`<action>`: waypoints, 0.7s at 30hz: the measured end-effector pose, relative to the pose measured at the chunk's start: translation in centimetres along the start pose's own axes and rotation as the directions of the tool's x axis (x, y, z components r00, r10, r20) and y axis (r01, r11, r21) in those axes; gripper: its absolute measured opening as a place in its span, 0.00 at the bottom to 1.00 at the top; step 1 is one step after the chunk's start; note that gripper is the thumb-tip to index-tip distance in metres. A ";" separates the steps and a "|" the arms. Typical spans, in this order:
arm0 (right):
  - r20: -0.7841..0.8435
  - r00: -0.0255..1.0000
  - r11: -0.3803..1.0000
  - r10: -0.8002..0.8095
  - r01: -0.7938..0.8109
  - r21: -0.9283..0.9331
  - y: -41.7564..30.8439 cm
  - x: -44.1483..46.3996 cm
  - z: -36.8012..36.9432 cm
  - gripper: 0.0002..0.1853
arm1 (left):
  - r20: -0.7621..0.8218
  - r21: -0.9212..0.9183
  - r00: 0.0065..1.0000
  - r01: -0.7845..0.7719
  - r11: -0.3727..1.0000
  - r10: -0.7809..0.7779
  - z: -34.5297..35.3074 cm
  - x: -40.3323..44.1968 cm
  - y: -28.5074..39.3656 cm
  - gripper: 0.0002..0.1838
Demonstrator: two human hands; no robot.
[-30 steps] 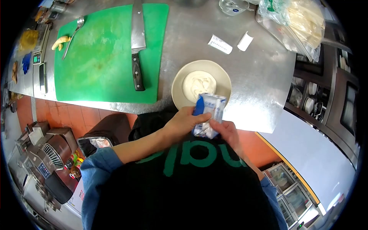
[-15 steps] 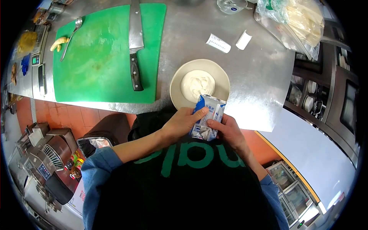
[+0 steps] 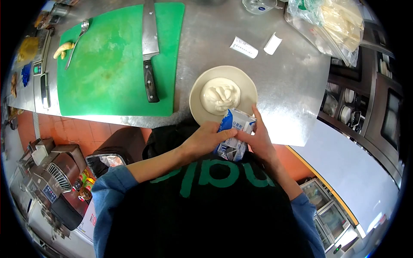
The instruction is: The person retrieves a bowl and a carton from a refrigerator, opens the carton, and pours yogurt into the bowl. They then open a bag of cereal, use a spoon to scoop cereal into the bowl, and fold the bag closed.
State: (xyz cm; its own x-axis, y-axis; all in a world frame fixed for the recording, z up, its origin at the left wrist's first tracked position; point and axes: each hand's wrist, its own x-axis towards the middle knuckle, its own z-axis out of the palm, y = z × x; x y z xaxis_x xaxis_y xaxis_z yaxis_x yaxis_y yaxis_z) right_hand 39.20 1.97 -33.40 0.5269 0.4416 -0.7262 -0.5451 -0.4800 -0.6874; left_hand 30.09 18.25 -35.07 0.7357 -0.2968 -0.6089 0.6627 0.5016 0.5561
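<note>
Left hand [image 3: 208, 138] and right hand [image 3: 261, 142] both grip a packet [image 3: 237, 122] at the near rim of a bowl [image 3: 248, 91] holding white cream [image 3: 219, 96].

Two hands show, one left hand [image 3: 207, 139] and one right hand [image 3: 261, 141], with one blue-and-white packet [image 3: 236, 122]. The metal counter [image 3: 284, 92], one in number, carries one beige bowl [image 3: 248, 88] with one mound of white cream [image 3: 220, 95], one green cutting board [image 3: 112, 69], one large kitchen knife [image 3: 150, 43], one metal spoon [image 3: 77, 46], two curled white labels [image 3: 244, 47] and one clear cup [image 3: 257, 6]. Below it stands one dark bin [image 3: 124, 144].
</note>
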 end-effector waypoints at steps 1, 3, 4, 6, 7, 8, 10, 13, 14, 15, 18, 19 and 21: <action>0.000 1.000 1.000 0.002 -0.002 -0.001 -0.4 0.2 -0.5 0.48 | 0.000 -0.002 1.000 0.000 1.000 0.000 0.0 0.0 -0.1 0.18; 0.015 0.972 0.794 -0.233 0.199 -0.574 -0.9 0.4 -1.3 0.48 | -0.024 0.073 0.991 -0.129 0.989 0.131 0.0 -0.1 -0.3 0.17; 0.112 0.947 0.705 -0.302 0.301 -0.642 -0.7 1.0 -1.9 0.39 | -0.023 0.074 0.992 -0.126 0.989 0.128 0.0 -0.1 -0.1 0.17; 0.186 0.983 0.790 -0.009 0.121 -0.602 -2.4 2.1 -2.5 0.32 | 0.024 0.152 0.996 -0.088 0.984 0.086 0.1 -0.3 0.3 0.17; 0.271 0.922 0.813 0.276 -0.074 -0.577 -3.0 2.4 -2.6 0.25 | 0.023 0.152 0.996 -0.088 0.985 0.085 0.1 -0.4 0.3 0.17; 0.279 0.912 0.833 0.299 -0.107 -0.542 -2.8 2.7 -2.6 0.18 | 0.029 0.172 0.993 -0.120 0.978 0.116 0.1 -0.4 0.2 0.17; 0.295 0.897 0.850 0.330 -0.145 -0.507 -2.1 3.2 -2.6 0.17 | 0.024 0.186 0.989 -0.148 0.971 0.146 0.0 -0.5 0.2 0.17; 0.291 0.892 0.875 0.346 -0.194 -0.444 -2.5 3.4 -2.1 0.16 | -0.002 0.179 0.996 -0.085 0.980 0.087 -0.2 -0.5 0.0 0.16; 0.266 0.905 0.887 0.331 -0.202 -0.415 -2.6 3.4 -1.9 0.16 | -0.005 0.152 0.994 -0.103 0.983 0.105 -0.2 -0.3 -0.4 0.16; 0.267 0.904 0.887 0.332 -0.204 -0.413 -2.4 3.3 -1.8 0.16 | -0.006 0.126 0.992 -0.122 0.985 0.124 -0.3 -0.1 -0.6 0.15; 0.234 0.926 0.901 0.296 -0.189 -0.391 -1.9 3.3 -1.9 0.16 | -0.030 0.249 0.985 -0.156 0.956 0.168 -0.5 0.2 -0.7 0.15; 0.218 0.932 0.905 0.289 -0.192 -0.379 -1.8 3.3 -1.9 0.16 | -0.029 0.251 0.986 -0.153 0.956 0.165 -0.6 0.3 -0.5 0.15; 0.200 0.938 0.911 0.283 -0.197 -0.363 -1.7 3.4 -1.7 0.17 | -0.042 0.308 0.989 -0.122 0.943 0.141 -0.6 0.4 -0.2 0.16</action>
State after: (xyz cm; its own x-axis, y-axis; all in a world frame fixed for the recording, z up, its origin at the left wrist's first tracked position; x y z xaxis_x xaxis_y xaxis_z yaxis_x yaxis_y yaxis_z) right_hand 43.06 3.04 -34.66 0.2098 0.4302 -0.8780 -0.3634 -0.7993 -0.4785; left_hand 30.19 18.50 -35.74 0.8155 -0.1888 -0.5472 0.5788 0.2590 0.7732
